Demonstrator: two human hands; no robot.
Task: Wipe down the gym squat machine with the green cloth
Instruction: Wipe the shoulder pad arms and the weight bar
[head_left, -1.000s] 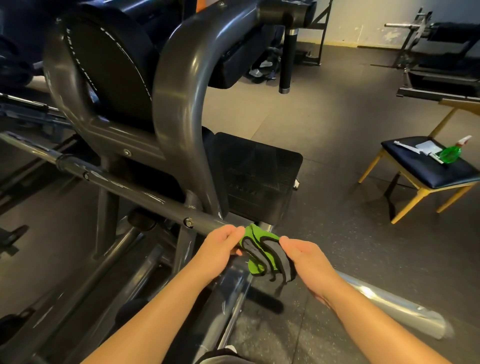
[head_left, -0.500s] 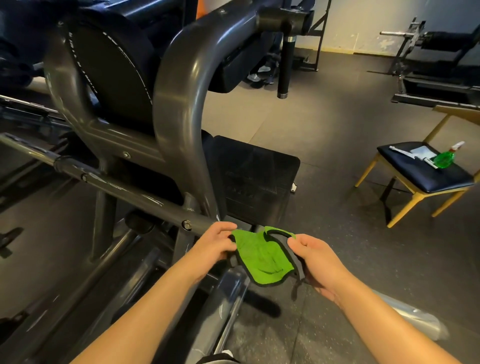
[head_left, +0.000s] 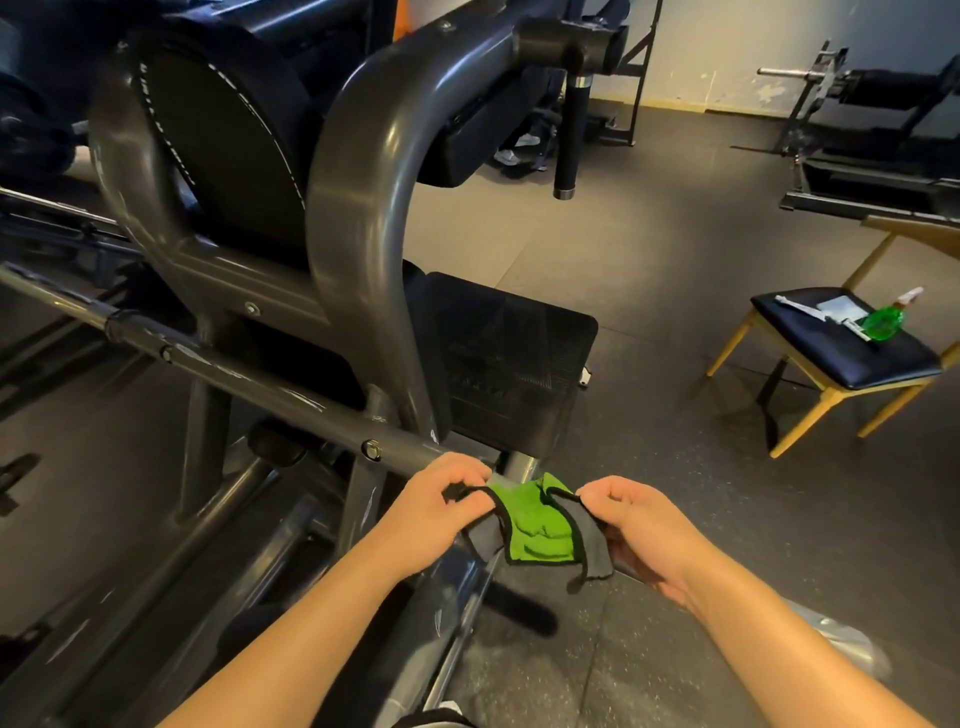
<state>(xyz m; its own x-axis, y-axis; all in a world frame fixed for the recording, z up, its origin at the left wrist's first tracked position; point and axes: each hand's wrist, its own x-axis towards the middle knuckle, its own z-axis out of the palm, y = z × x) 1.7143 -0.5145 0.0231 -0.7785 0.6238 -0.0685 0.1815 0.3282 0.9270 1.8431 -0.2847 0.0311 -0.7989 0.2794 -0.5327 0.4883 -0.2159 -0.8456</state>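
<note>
Green cloth (head_left: 535, 525) in left hand (head_left: 434, 506), right hand (head_left: 641, 530), bottle (head_left: 883, 322) on chair (head_left: 810, 338)

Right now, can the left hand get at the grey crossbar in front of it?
Probably yes: the left hand sits right by the crossbar, nothing between, though it pinches the green cloth.

A gym: squat machine (head_left: 363, 218), rubber floor (head_left: 675, 467), weight benches (head_left: 872, 130) behind
</note>
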